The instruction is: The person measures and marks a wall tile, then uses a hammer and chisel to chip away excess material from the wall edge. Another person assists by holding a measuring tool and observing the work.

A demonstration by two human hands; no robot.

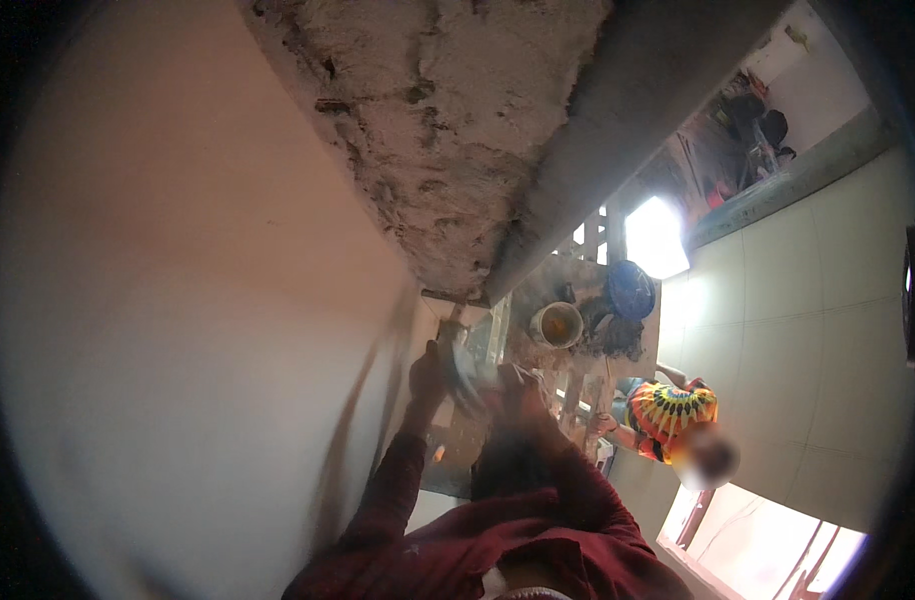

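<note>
My left hand point(428, 378) is raised beside the pale wall, its fingers closed on a whitish, blurred flat tool point(462, 378) whose exact kind I cannot make out. Close by on the right, my right hand point(518, 396) is at the tool's lower end. Blur hides its fingers and whether it grips anything. Both arms wear dark red sleeves. Ahead of my hands, a rough, unevenly plastered surface point(448, 130) runs up to a smoother grey strip point(618, 110).
A pale bucket point(538, 338) with brownish contents and a blue round tub point(633, 290) stand on a stained board point(528, 290) to the right. Below, a person in a multicoloured shirt point(670, 410) reaches toward the wooden supports. The smooth wall point(178, 300) lies left.
</note>
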